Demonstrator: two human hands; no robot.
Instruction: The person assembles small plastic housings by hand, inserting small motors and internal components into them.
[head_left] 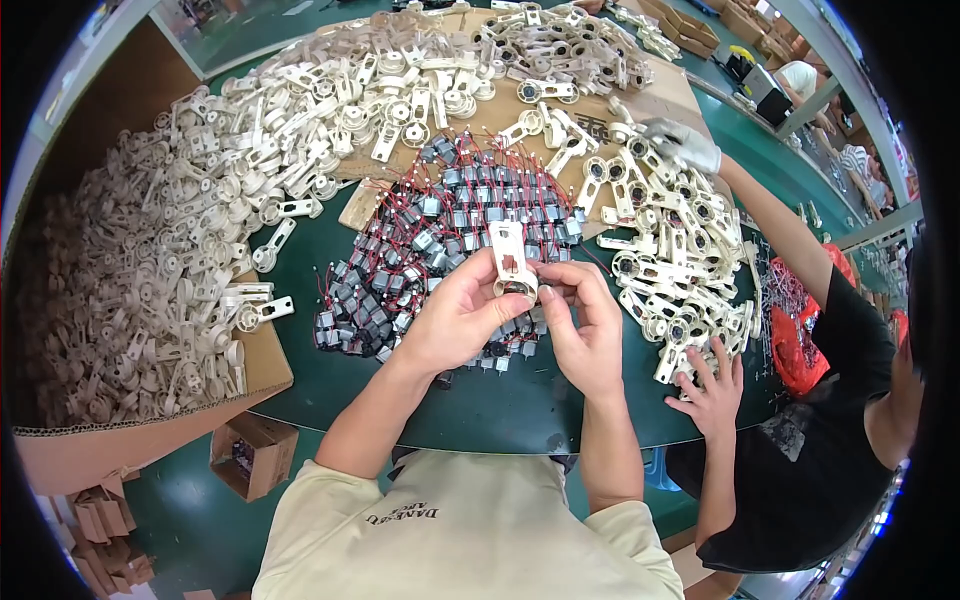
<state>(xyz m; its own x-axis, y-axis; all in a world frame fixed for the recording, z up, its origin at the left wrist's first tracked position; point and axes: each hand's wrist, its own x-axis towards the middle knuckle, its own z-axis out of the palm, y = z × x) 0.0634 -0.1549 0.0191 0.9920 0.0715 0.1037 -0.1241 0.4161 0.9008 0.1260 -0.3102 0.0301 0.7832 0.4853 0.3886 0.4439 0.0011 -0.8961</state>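
A cream plastic housing (507,243), with a long flat arm and a round cup end, is held up between my hands over the table. My left hand (452,315) is closed on its round end from the left, thumb in front. From the right, the closed fingers of my right hand (584,325) grip the same end; whatever sits inside the cup is mostly hidden. Beneath and beyond my hands lies a wide spread of small silver motors (480,195) with red wires.
A large cardboard box (270,362) heaped with cream housings stands at the left. More housings (400,85) pile up at the back. To the right, a co-worker's gloved hand (682,145) and bare hand (712,390) touch housings with dark parts (680,235). Red plastic bags (797,345) lie farther right.
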